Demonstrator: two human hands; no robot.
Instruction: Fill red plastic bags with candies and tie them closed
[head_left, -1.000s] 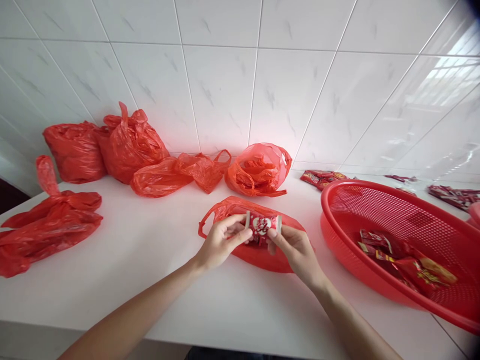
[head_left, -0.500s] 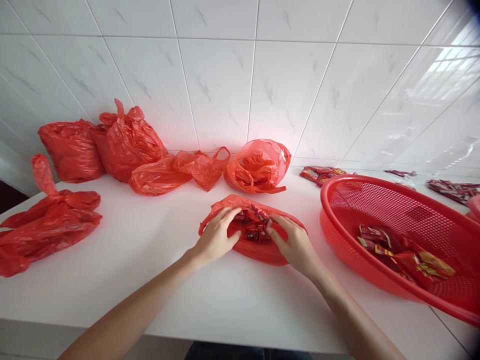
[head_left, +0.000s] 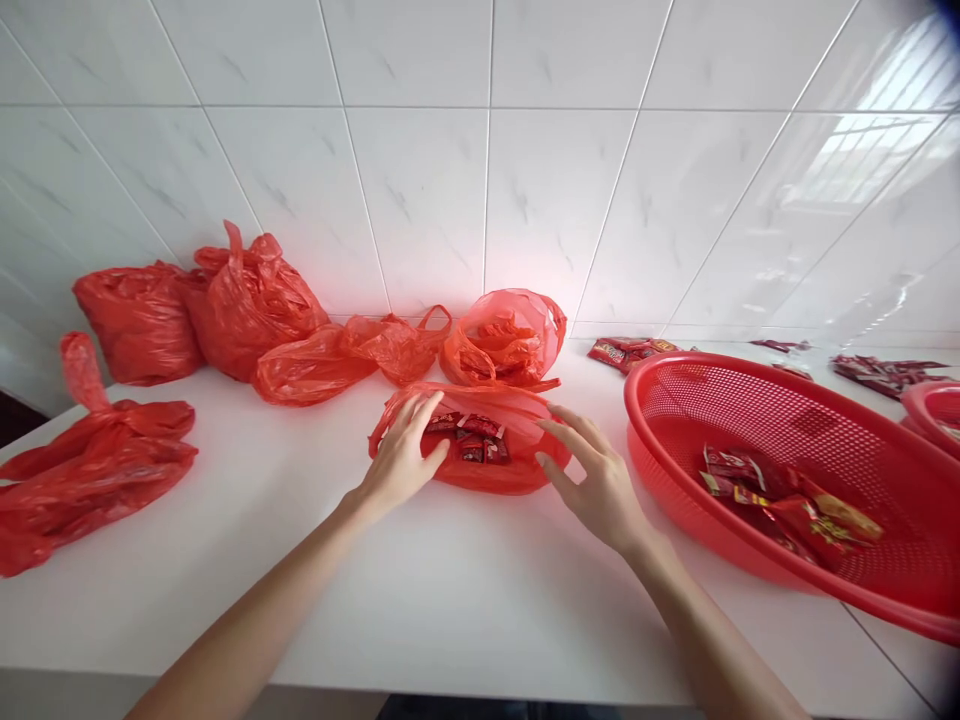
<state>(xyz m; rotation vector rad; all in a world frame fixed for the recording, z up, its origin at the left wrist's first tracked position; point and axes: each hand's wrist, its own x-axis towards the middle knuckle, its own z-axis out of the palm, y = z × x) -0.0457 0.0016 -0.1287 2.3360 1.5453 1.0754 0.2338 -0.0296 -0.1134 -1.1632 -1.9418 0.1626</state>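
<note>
A red plastic bag lies with its mouth open on the white table, and several small dark red snack packets show inside it. My left hand rests against the bag's left side, thumb and fingers apart over the opening. At the bag's right rim, my right hand has its fingers spread and holds nothing. Whether its fingertips touch the plastic, I cannot tell.
To the right stands a large red mesh basket with several packets in it. Snack packets lie behind it. Knotted red bags and a loose open bag line the tiled wall. Another tied bag lies at left.
My right hand has let go of a small red packet, which now lies in the bag, and has drawn back to the right. The view has shifted slightly.
</note>
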